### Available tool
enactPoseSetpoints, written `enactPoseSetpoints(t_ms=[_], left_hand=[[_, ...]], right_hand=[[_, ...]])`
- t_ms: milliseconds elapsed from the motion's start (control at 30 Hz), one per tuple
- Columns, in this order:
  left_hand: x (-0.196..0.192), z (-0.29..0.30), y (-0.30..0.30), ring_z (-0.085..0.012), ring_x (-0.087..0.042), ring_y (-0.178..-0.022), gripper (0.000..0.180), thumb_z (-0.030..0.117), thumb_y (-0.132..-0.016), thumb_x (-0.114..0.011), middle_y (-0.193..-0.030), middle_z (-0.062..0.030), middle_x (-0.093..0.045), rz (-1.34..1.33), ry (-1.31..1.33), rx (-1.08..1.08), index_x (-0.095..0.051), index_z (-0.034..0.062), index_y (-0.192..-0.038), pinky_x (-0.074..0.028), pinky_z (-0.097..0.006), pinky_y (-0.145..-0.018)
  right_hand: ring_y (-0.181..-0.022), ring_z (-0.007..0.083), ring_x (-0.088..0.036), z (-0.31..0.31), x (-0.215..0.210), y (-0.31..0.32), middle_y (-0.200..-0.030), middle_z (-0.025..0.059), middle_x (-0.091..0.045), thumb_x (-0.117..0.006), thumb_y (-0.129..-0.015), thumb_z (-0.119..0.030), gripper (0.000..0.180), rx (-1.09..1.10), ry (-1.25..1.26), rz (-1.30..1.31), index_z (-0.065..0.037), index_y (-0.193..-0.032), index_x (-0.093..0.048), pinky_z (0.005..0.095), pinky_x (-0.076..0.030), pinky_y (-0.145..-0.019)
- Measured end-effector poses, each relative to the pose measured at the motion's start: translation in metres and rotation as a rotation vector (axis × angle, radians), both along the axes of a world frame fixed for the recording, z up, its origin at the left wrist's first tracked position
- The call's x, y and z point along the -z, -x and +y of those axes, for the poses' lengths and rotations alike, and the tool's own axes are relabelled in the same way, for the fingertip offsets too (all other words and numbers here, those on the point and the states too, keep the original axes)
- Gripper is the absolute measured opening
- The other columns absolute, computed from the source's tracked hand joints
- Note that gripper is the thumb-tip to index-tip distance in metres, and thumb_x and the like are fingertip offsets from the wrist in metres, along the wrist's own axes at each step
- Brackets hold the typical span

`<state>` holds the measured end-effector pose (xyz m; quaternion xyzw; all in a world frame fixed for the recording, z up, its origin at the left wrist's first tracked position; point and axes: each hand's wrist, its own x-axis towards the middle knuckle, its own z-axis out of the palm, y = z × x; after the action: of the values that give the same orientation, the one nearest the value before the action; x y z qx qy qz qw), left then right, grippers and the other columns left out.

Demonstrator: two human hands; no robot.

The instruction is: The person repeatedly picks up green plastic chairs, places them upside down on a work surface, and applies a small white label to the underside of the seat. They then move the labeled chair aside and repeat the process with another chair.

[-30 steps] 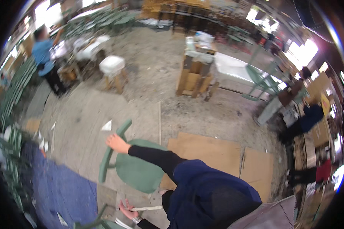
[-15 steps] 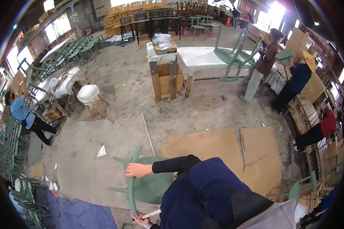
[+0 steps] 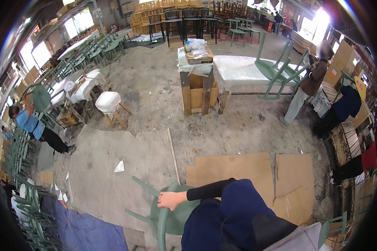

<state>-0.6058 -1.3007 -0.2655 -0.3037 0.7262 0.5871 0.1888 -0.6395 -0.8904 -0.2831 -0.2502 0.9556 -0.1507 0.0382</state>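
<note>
The green chair (image 3: 171,211) lies tipped over low in the frame, just left of centre, its seat facing you and its legs sticking out to the left over the grey floor sheet (image 3: 113,167). Your left hand (image 3: 170,200) rests on the seat's upper edge, fingers curled together over the rim. Your right hand is hidden beneath your dark blue clothing, so you cannot tell how its fingers sit. Flattened cardboard (image 3: 234,169) lies just right of the chair. Further up, at centre, stands a wooden stand (image 3: 197,90) beside a plastic-wrapped table (image 3: 238,71). A person in a blue shirt (image 3: 29,123) stands at the left edge.
</note>
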Motion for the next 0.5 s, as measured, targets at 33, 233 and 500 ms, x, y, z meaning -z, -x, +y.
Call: enactPoseSetpoints(t_ms=[33, 233, 500], left_hand=[[-0.005, 0.006, 0.005, -0.0319, -0.063, -0.086, 0.041, 0.026, -0.09, -0.053, -0.097, -0.0184, -0.061, -0.054, 0.106, 0.114, -0.043, 0.0009, -0.121, -0.051, -0.043, -0.056], [0.082, 0.043, 0.031, -0.0298, -0.062, -0.09, 0.04, 0.034, -0.091, -0.049, -0.104, -0.0162, -0.06, -0.116, 0.134, 0.218, -0.045, 0.0053, -0.118, -0.05, -0.047, -0.058], [0.179, 0.136, 0.047, -0.0271, -0.06, -0.092, 0.045, 0.037, -0.091, -0.046, -0.109, -0.0148, -0.059, -0.312, 0.279, 0.326, -0.044, 0.0092, -0.125, -0.049, -0.044, -0.056]], right_hand=[[-0.095, 0.0246, -0.055, 0.006, -0.001, -0.002, -0.088, 0.0072, -0.058, -0.071, -0.056, -0.024, 0.042, -0.005, 0.0, -0.034, -0.011, -0.093, -0.057, 0.0393, -0.04, -0.078], [-0.121, 0.0366, -0.039, 0.026, 0.018, -0.035, -0.114, 0.0164, -0.049, -0.073, -0.055, -0.019, 0.053, -0.145, 0.066, -0.391, -0.009, -0.104, -0.057, 0.0551, -0.042, -0.09], [-0.132, 0.0504, -0.016, 0.057, 0.055, -0.13, -0.135, 0.0238, -0.03, -0.083, -0.045, -0.019, 0.078, -0.213, 0.116, -0.405, -0.006, -0.113, -0.047, 0.0609, -0.046, -0.088]])
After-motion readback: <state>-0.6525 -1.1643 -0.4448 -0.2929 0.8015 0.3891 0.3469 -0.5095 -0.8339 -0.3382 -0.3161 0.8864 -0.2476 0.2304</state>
